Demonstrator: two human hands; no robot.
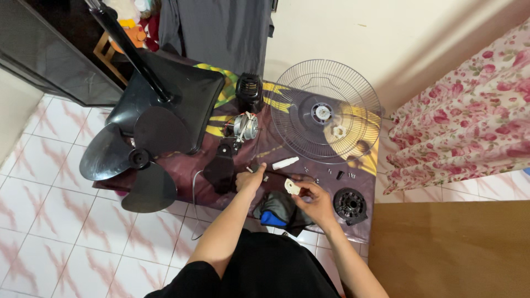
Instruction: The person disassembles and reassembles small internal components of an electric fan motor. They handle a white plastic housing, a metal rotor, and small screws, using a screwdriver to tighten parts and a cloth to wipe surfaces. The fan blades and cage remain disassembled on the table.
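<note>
Hands (251,179) and (314,200) pinch small cream plastic part (291,187) beside round wire grille (326,110).

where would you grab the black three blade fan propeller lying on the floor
Grip the fan propeller at its round central hub, coming straight down from above. It lies flat with the hub facing up and uncovered, while the three wide blades are thin and flat against the floor, and the upper one overlaps the black fan base.
</note>
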